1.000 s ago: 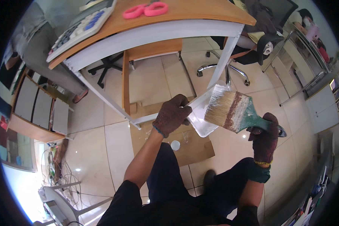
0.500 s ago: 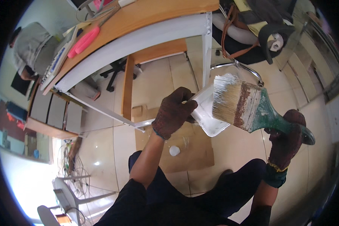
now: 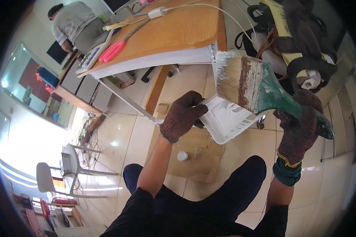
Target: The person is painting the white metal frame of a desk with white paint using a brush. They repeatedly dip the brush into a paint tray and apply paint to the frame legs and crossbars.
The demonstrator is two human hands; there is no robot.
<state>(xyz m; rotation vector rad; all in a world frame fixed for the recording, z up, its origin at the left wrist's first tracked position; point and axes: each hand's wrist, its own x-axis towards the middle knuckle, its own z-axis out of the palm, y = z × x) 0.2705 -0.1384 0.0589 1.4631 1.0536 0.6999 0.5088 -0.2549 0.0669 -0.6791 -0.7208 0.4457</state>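
My left hand [image 3: 184,115], in a dark knitted glove, grips the edge of a clear plastic tray [image 3: 227,118] coated with white paint. My right hand [image 3: 300,126], gloved the same way, holds a wide paintbrush [image 3: 257,85] by its green handle. The brush has pale bristles and a rusty metal band. Its bristles point up and left, above the tray and close to the white edge of the wooden table [image 3: 174,33].
Pink scissors [image 3: 112,51], a calculator [image 3: 91,55] and white cables lie on the table. Flattened cardboard [image 3: 194,152] with a small white cap [image 3: 182,156] covers the tiled floor below. A dark bag [image 3: 300,43] sits at right. Another person [image 3: 73,27] stands at the far left.
The view has swung so the table now sits closer and larger. Tray and brush have risen toward the table's edge, the brush lifted above the tray.
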